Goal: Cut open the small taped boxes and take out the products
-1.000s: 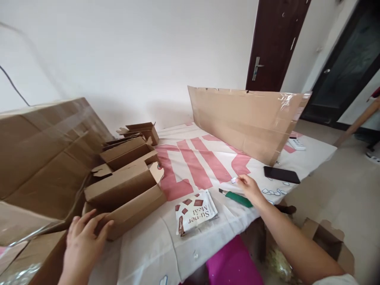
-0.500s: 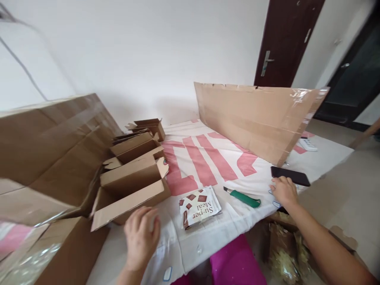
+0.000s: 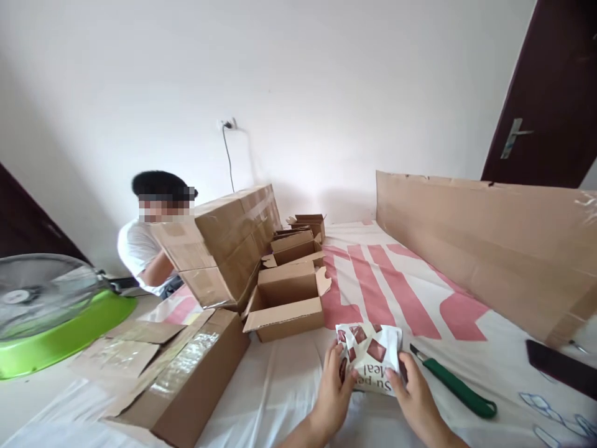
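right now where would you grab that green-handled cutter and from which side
Probably the green handle, not the dark blade tip near the white packet. The cutter lies flat on the cloth, blade toward the right hand, handle trailing away to the right, so come from above and the right side, pinching across the handle's width.

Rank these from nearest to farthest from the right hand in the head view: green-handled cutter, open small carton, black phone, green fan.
1. Green-handled cutter: on the cloth just right of the right hand.
2. Open small carton: ahead and to the left.
3. Black phone: at the far right edge.
4. Green fan: far left.
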`<state>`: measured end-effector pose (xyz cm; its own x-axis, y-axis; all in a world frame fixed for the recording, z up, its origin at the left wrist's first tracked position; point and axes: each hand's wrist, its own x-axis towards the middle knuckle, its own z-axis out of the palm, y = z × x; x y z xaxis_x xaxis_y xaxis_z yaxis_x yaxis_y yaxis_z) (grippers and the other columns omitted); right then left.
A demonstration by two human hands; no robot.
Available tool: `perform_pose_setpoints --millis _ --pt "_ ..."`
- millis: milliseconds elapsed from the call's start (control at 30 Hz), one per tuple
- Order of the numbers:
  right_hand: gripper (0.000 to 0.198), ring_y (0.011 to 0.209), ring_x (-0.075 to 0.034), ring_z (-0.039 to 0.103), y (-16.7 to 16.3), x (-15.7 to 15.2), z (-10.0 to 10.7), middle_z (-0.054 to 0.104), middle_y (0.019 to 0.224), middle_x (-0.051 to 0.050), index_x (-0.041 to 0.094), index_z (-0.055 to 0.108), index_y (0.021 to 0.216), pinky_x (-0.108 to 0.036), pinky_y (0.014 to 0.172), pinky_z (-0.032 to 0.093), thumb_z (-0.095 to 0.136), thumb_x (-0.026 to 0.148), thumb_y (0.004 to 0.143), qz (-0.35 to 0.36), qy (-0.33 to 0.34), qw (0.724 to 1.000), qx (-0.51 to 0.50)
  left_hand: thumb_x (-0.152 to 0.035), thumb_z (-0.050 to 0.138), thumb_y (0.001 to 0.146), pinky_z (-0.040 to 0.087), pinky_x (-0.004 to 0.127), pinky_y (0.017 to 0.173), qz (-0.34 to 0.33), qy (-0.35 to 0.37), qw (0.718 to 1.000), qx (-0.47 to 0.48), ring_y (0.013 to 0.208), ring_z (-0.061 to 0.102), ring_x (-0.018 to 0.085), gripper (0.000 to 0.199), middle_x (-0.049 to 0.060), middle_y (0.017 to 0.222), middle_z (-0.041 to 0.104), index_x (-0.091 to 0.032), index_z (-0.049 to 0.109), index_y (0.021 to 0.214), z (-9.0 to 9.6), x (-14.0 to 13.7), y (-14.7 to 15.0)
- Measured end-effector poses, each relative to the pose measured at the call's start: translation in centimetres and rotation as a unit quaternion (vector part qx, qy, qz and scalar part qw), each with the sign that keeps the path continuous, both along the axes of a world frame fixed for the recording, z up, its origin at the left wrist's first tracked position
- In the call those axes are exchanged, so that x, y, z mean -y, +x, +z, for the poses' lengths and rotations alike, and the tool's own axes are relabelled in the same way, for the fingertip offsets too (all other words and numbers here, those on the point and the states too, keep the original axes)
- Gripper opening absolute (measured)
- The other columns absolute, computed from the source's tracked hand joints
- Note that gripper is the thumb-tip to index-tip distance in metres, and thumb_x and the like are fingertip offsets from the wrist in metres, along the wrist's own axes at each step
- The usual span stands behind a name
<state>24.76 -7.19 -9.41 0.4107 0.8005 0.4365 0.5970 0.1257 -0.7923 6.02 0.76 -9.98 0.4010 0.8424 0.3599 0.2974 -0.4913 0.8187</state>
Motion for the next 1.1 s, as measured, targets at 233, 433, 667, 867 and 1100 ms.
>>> perform_pose_setpoints --millis 233,433,667,867,1100 --pt "0.042 0.1 -0.025 0.061 4.2 -9.2 14.9 0.065 0.112 -0.012 0.021 0.05 0.109 -0.038 0.085 0.05 0.059 0.048 0.079 0.013 0.133 0.988 -0.073 -0.026 0.066 0.082 0.043 0.042 0.098 0.013 0.057 0.994 0.097 0.118 0.055 0.028 0.057 0.015 0.13 0.054 -0.022 0.04 0.131 17.2 -7.8 4.1" --pt "0.04 0.089 -0.026 0.064 5.8 -16.3 17.8 0.068 0.093 -0.009 0.02 0.053 0.093 -0.04 0.079 0.051 0.062 0.052 0.072 0.018 0.095 0.99 -0.105 -0.011 0.068 0.074 0.037 0.044 0.101 0.061 0.056 0.994 0.072 0.121 0.051 0.029 0.054 0.016 0.124 0.053 -0.017 0.046 0.123 21.2 -12.2 7.5" --pt "0.043 0.092 -0.026 0.068 2.9 -6.8 2.8 0.071 0.101 -0.009 0.023 0.057 0.106 -0.035 0.075 0.055 0.061 0.056 0.079 0.109 0.026 0.989 -0.092 -0.001 0.059 0.061 0.043 0.039 0.1 0.013 0.038 0.996 0.08 0.111 0.056 0.026 0.064 0.009 0.118 0.059 -0.021 0.048 0.121 6.3 -2.4 0.1" --pt "0.027 0.09 -0.023 0.066 -2.1 -7.3 -1.7 0.07 0.098 -0.007 0.023 0.062 0.102 -0.032 0.077 0.053 0.059 0.04 0.081 0.194 -0.016 0.981 0.017 -0.011 0.057 0.071 0.046 0.041 0.099 0.129 -0.029 0.984 0.118 0.112 0.059 0.026 0.052 0.01 0.118 0.06 -0.02 0.045 0.121 -0.6 -2.4 -7.8" --pt "0.028 0.075 -0.019 0.064 -6.9 -11.9 -3.7 0.066 0.1 -0.007 0.021 0.059 0.102 -0.033 0.072 0.053 0.051 0.018 0.076 0.235 -0.03 0.971 0.023 -0.029 0.054 0.08 0.038 0.048 0.107 0.439 0.038 0.897 -0.049 0.129 0.045 0.032 0.052 0.017 0.134 0.043 -0.017 0.037 0.128 -1.2 -4.3 -13.6"
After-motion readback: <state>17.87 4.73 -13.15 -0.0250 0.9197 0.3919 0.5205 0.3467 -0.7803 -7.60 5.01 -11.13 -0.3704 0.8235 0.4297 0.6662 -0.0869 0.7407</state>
